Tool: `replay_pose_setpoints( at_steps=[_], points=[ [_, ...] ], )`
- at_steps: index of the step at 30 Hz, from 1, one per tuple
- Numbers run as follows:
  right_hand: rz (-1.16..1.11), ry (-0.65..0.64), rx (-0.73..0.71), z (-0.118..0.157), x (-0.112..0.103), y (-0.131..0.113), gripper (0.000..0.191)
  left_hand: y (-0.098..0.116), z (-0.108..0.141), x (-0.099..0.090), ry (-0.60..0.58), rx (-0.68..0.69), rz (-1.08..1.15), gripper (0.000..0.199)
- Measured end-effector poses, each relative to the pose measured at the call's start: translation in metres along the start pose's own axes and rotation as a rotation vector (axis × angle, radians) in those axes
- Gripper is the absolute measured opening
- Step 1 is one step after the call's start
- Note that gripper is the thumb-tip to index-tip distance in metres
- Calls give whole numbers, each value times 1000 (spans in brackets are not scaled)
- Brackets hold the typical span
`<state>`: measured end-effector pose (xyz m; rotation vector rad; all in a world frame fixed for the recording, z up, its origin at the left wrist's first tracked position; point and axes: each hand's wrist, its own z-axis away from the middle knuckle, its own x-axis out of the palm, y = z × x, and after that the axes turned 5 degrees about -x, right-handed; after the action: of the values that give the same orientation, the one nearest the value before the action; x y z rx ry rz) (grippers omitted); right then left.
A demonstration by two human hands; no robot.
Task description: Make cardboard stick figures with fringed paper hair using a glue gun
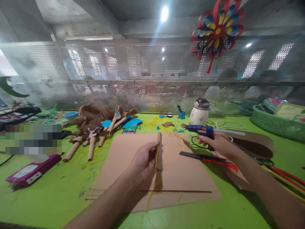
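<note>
My left hand [145, 159] is closed around a folded bundle of brown paper strips [159, 156], held upright over a large sheet of brown card [186, 178]. Yellow string [149, 197] trails from the bundle down toward the near edge. In my right hand [220, 143] is a blue glue gun [199, 128], its nozzle pointing left. Below it lie a dark flat blade-like tool [190, 155] and a red-handled tool [228, 164]. A thin dark strip [176, 191] rests across the card's near part.
Rolled brown paper figures [91, 143] are heaped at left, near a purple power strip [35, 171]. A white jug [199, 114] and a small blue pot [181, 114] stand behind. At right is a green basket [274, 127]; a perforated metal screen [143, 79] closes off the back.
</note>
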<state>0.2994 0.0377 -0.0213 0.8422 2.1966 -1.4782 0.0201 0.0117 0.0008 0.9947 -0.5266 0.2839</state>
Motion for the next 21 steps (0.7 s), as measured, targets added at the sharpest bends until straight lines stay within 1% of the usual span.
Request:
replay_pose_setpoints(
  at_steps=[3, 5, 6, 10, 13, 15, 16, 18, 20, 21],
  points=[
    [-180, 5, 27, 7, -4, -22, 34, -1, -1, -1, 12, 17, 8, 13],
    [-264, 35, 0, 13, -7, -37, 34, 0, -1, -2, 16, 42, 23, 12],
    [-299, 16, -20, 17, -7, -43, 33, 0, -2, -3, 17, 56, 31, 11],
    [-362, -186, -83, 36, -6, -60, 26, 1, -7, -6, 17, 119, 63, 8],
    [-382, -311, -55, 48, -4, -67, 26, -1, -14, -11, 14, 177, 89, 7],
    [-376, -366, -25, 52, -1, -71, 24, -1, -18, -15, -1, 249, 90, 8],
    [-369, -373, -17, 53, 1, -74, 23, 0, -19, -16, -14, 297, 84, 10],
    [-431, -320, -8, 54, 8, -79, 20, 1, -19, -17, -40, 383, 69, 14],
    [-627, -237, 27, 56, 19, -84, 18, 4, -17, -17, -48, 424, 65, 17],
    [-753, -221, 61, 58, 25, -86, 17, 5, -15, -16, -45, 428, 69, 17]
  ],
)
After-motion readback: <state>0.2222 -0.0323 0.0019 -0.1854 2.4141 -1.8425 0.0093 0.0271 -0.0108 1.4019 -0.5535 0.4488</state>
